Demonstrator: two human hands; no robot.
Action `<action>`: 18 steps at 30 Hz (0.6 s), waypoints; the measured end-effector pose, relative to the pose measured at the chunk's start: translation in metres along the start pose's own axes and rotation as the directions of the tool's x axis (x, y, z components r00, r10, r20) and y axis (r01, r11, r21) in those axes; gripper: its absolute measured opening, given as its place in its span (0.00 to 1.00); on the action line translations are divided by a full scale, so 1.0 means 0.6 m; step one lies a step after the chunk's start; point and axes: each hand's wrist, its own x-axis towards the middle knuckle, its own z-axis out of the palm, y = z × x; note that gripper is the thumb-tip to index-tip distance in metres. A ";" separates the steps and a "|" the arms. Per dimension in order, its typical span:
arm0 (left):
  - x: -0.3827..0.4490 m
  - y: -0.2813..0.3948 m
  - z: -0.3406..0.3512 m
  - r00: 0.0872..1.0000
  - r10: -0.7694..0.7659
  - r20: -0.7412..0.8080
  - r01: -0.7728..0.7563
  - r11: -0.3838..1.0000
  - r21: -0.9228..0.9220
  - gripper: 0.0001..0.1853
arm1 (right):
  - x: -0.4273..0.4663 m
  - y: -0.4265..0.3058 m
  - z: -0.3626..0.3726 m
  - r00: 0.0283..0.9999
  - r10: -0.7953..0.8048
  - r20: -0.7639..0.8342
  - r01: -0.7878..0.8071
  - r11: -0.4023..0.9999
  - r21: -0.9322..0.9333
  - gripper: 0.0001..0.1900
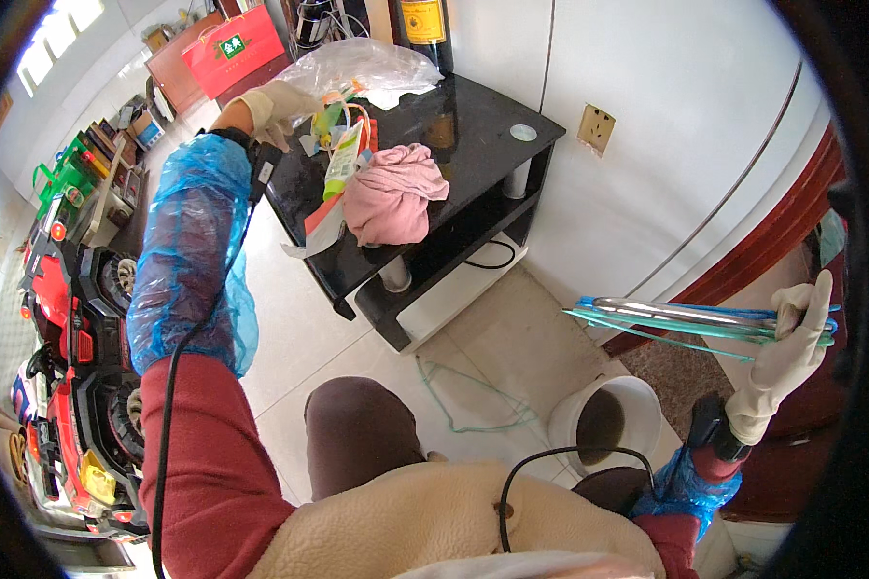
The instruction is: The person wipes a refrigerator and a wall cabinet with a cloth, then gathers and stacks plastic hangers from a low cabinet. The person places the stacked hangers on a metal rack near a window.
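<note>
My left hand (279,108), in a pale rubber glove, reaches over the far left part of the black glass-topped stand (478,130), beside a clear plastic bag (362,65) and small colourful items; its fingertips are partly hidden, so its grip cannot be told. Near it lie a green and white tube (343,159) and a bunched pink cloth (395,195). My right hand (786,354), gloved too, is out at the far right, closed around a bundle of blue and green clothes hangers (688,322). Blue plastic sleeve covers are on both forearms.
A white bucket of dark liquid (641,405) stands below the hangers. A thin green hanger (471,427) lies on the tiled floor. A dark bottle (427,36) and a red gift bag (235,51) stand at the back. A red and black toy vehicle (72,347) is at left.
</note>
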 end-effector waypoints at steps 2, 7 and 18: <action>-0.010 0.002 -0.019 0.997 -0.050 0.051 0.055 0.993 -0.108 0.31 | 0.000 0.005 0.001 1.000 -0.004 -0.010 0.004 1.000 -0.002 0.20; 0.029 -0.025 -0.050 0.934 0.210 -0.288 -0.315 0.865 -0.390 0.29 | -0.002 0.003 0.001 0.997 -0.069 0.041 0.070 0.996 -0.047 0.21; -0.102 -0.017 -0.062 0.880 0.380 -0.284 -0.456 0.514 -0.727 0.30 | 0.001 -0.013 -0.003 0.979 -0.156 0.128 0.171 0.978 -0.120 0.30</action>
